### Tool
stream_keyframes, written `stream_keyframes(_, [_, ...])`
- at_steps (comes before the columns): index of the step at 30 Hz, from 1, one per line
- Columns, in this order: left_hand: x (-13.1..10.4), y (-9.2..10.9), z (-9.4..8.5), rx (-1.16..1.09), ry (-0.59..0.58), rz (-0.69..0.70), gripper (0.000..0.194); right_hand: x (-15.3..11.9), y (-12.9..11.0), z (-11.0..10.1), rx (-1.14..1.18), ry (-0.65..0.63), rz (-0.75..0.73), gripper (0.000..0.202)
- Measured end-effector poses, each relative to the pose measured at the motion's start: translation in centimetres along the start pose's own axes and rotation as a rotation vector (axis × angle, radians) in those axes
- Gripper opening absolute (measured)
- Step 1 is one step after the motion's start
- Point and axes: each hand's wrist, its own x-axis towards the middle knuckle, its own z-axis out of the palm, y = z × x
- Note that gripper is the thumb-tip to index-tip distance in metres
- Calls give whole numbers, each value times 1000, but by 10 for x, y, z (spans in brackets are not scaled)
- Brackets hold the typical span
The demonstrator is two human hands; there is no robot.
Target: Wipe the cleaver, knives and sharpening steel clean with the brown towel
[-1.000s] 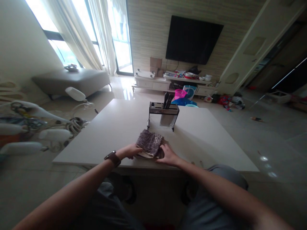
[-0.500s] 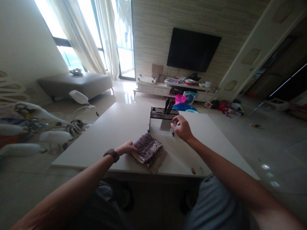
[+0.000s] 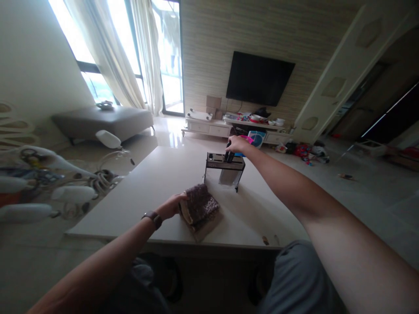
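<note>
My left hand [image 3: 176, 204] grips the left edge of a folded brown patterned cloth [image 3: 201, 205], which rests on the white table [image 3: 147, 192] with its near-left side lifted a little. Beyond the cloth stands a dark knife rack [image 3: 214, 162] on thin legs. Black knife handles [image 3: 229, 155] rise from its top, and a broad blade [image 3: 228, 176] hangs below. My right hand [image 3: 236, 144] is closed around a handle at the top of the rack. The fingers partly hide the handles, and the blade is still inside the rack.
Small brown bits [image 3: 265, 240] lie near the table's front edge. Left of the table is a fallen lamp with white shades [image 3: 73, 193] and coiled tubing. A grey bench [image 3: 104, 122] stands by the window. A low TV cabinet [image 3: 209, 127] lines the far wall.
My right hand has moved from beside the rack up and away from me onto a knife handle, and closed. My left hand has raised the cloth's left edge slightly.
</note>
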Motion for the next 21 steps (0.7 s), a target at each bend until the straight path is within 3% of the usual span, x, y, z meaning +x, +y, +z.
stream_keyframes(4, [-2,-1,-1,-204,-51,40,29,5,5,8,25,13,1,29])
stream_keyframes(8, [-2,-10,-1,-312,-23,80,32,6,5,3,75,92,24,35])
stream_keyframes(14, [-7,-27,12,-392,52,135,52,16,1,-22,188,325,56,40])
stream_keyframes(21, [-10,-37,39,-410,132,134,46,26,0,-55,444,747,-76,33])
